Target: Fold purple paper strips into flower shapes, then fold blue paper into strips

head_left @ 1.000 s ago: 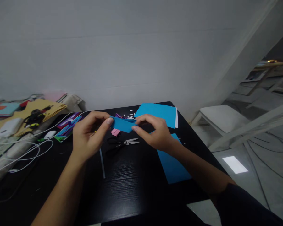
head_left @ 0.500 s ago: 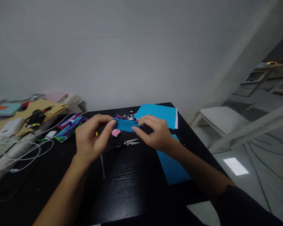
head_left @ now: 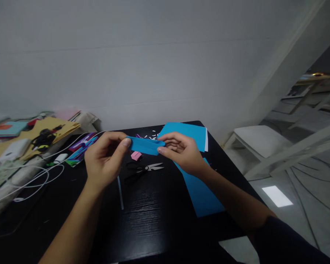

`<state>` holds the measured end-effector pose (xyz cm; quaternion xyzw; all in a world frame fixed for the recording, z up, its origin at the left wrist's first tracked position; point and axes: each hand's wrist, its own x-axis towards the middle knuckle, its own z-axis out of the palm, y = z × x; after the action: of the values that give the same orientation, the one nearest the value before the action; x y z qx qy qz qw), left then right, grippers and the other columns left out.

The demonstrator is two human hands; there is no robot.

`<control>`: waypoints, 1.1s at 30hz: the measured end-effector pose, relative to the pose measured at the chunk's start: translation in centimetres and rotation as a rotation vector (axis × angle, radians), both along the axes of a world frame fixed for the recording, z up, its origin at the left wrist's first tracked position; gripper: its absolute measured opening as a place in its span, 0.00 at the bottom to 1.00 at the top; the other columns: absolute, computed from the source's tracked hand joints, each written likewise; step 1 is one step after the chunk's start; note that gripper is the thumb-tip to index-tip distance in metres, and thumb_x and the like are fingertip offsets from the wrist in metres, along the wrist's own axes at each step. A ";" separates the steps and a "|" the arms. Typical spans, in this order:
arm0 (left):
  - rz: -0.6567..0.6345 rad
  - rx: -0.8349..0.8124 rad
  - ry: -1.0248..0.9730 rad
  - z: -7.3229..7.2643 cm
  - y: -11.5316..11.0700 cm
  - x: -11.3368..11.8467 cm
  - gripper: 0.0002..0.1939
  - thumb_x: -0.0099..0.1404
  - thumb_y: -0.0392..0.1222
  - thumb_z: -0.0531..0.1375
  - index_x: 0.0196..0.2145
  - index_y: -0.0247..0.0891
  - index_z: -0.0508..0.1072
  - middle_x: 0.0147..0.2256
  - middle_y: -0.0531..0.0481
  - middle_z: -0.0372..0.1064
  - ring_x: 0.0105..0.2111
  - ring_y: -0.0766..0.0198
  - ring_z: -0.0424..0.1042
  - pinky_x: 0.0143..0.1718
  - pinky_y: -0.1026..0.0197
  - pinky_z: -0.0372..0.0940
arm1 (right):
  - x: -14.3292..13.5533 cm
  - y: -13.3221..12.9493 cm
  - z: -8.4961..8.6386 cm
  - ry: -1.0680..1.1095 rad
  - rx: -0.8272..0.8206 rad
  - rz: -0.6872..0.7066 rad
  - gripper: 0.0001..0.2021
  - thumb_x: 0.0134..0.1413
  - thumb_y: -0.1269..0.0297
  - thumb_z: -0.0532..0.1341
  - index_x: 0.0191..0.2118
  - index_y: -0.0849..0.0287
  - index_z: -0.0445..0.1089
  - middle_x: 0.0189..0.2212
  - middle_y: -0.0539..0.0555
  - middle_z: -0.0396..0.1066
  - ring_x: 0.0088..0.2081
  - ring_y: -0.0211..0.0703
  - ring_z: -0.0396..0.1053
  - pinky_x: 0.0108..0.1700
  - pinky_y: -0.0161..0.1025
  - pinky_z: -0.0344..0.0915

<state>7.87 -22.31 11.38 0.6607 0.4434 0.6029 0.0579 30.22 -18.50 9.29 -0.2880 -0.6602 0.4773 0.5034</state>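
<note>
Above the dark table I hold a folded strip of blue paper (head_left: pixel 143 145) between both hands. My left hand (head_left: pixel 106 157) pinches its left end with thumb and forefinger. At the right end, my right hand (head_left: pixel 183 152) grips it between thumb and fingers, and the folded layers stand slightly apart there. Below the strip lie scissors (head_left: pixel 152 167) with dark handles, their blades parted and pointing right. A small pink folded paper piece (head_left: pixel 136 156) sits just under the strip. The larger blue sheet (head_left: pixel 202 194) lies partly beneath my right wrist.
Another blue sheet (head_left: pixel 185 132) rests at the table's back right over a white one. White scraps (head_left: pixel 153 136) lie behind my hands. A pale thin strip (head_left: pixel 120 194) lies in front. Cables (head_left: pixel 48 179), colourful papers (head_left: pixel 81 148) and a yellow folder (head_left: pixel 64 126) crowd the left. A white chair (head_left: pixel 253 139) stands right.
The blue strip has shifted slightly left with my left hand. Its right end now shows a wider gap between layers, and my right fingers have moved along it.
</note>
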 end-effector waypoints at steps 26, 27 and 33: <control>0.014 0.016 -0.054 -0.2 -0.1 0.5 0.01 0.67 0.42 0.65 0.36 0.44 0.77 0.29 0.54 0.73 0.27 0.66 0.71 0.30 0.60 0.68 | 0.4 0.6 0.8 0.051 -0.047 -0.001 0.07 0.49 0.60 0.73 0.31 0.57 0.79 0.30 0.53 0.78 0.34 0.44 0.77 0.43 0.48 0.78; 0.009 0.015 -0.061 -0.2 -0.1 0.6 0.02 0.66 0.42 0.65 0.36 0.44 0.77 0.29 0.54 0.73 0.27 0.66 0.71 0.30 0.60 0.67 | 0.5 0.7 0.7 0.047 -0.047 0.005 0.07 0.49 0.60 0.73 0.31 0.57 0.79 0.30 0.53 0.78 0.34 0.44 0.77 0.43 0.48 0.78; -0.006 -0.045 -0.127 -0.4 0.4 0.8 0.04 0.65 0.44 0.65 0.35 0.43 0.76 0.28 0.53 0.73 0.27 0.65 0.70 0.28 0.61 0.68 | 0.1 0.6 0.0 0.028 0.012 -0.012 0.08 0.56 0.59 0.69 0.36 0.57 0.76 0.33 0.52 0.77 0.37 0.42 0.76 0.42 0.44 0.76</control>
<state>8.70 -21.95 10.97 0.6209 0.4502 0.6334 0.1025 30.33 -17.85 9.33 -0.2822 -0.6541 0.4743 0.5173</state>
